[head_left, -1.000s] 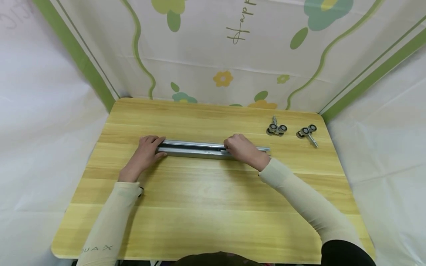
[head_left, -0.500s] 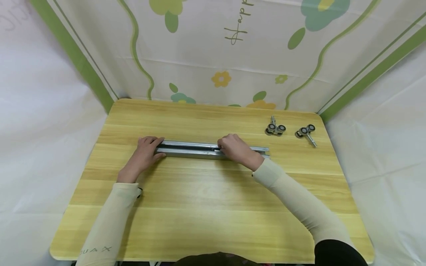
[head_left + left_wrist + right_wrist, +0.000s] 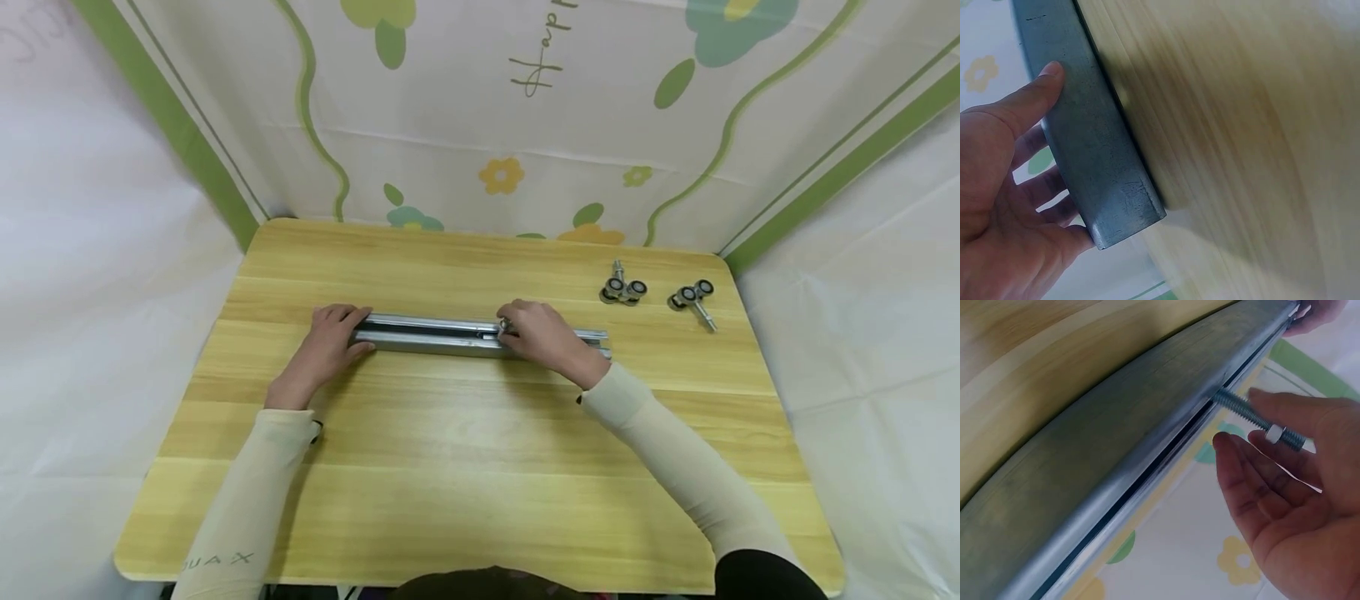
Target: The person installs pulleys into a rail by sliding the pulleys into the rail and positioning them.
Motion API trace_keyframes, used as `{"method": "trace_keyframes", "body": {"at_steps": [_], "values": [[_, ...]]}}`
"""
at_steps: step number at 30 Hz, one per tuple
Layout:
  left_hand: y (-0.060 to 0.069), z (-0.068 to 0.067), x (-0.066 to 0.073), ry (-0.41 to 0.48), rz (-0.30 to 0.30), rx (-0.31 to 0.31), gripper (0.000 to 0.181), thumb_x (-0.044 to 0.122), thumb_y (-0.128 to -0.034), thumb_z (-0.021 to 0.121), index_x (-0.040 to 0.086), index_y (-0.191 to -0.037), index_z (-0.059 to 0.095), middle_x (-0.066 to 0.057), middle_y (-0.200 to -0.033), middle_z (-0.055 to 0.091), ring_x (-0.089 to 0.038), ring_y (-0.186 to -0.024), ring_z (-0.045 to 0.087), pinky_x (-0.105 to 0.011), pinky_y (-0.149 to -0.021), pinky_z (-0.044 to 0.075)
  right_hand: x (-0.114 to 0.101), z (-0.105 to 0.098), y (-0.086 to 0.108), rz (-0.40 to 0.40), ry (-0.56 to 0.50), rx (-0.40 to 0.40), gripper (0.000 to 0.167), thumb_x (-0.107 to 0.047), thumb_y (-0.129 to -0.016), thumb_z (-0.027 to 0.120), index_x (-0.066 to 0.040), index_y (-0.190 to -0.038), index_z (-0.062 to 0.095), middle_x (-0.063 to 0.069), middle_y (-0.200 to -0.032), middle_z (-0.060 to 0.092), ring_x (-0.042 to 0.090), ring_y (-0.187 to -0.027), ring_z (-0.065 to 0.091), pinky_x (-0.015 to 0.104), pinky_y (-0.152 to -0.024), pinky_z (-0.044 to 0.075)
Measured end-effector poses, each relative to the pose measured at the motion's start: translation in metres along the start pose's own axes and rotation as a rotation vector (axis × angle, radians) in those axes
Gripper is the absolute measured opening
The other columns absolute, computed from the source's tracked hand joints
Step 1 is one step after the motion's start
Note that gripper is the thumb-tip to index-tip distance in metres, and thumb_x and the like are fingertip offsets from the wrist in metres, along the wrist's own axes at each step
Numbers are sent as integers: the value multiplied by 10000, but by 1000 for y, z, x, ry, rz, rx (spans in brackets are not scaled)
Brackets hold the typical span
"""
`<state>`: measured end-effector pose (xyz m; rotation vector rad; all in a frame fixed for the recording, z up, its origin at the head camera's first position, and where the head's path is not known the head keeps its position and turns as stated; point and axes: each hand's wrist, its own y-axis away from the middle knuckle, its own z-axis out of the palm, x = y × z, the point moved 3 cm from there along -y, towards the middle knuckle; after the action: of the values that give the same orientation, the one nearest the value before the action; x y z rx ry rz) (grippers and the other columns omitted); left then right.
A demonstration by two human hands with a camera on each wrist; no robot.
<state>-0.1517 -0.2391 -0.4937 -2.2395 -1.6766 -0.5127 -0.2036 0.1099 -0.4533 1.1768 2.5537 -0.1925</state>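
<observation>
A slotted steel rail (image 3: 427,342) lies across the table, slot facing up. At its left end my left hand (image 3: 330,346) grips it, thumb on the near side wall and fingers on the far side, as the left wrist view also shows of the rail (image 3: 1088,125). A threaded bolt (image 3: 1247,409) with a nut (image 3: 1274,432) sticks up out of the slot. My right hand (image 3: 542,336) holds this bolt loosely between thumb and fingers, right of the rail's middle. Whatever the bolt's lower end joins inside the rail is hidden.
Two roller trolleys with threaded stems lie at the table's back right, one trolley (image 3: 622,286) left of the other trolley (image 3: 692,298). A floral-printed curtain (image 3: 450,108) hangs behind the wooden table (image 3: 465,467), with white sheets on both sides.
My right hand first moved a little left along the rail. Its fingers have since shifted, and the bolt now shows between them. My left hand has stayed on the rail's end.
</observation>
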Motion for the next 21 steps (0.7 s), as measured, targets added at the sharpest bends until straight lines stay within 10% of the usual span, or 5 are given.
{"method": "trace_keyframes", "body": {"at_steps": [8,21], "values": [[-2,-1,1,-3,-2,-5,611,139,-981,772,-73,-1495,518,-340,-1376,575,-546,-1362,430,-649,-1217,224,33,2,19,105,94,-62,592,-420,-962,794,-6,-1366,669,181,-1354,680,355,-1214,668,508,-963,604],[1,-1,1,-15,2,6,613,131,-970,782,-81,-1484,524,-336,-1366,582,-536,-1350,444,-630,-1189,258,79,11,56,167,84,-119,823,-474,-857,884,37,-1436,599,264,-1362,654,422,-1204,651,583,-973,561]]}}
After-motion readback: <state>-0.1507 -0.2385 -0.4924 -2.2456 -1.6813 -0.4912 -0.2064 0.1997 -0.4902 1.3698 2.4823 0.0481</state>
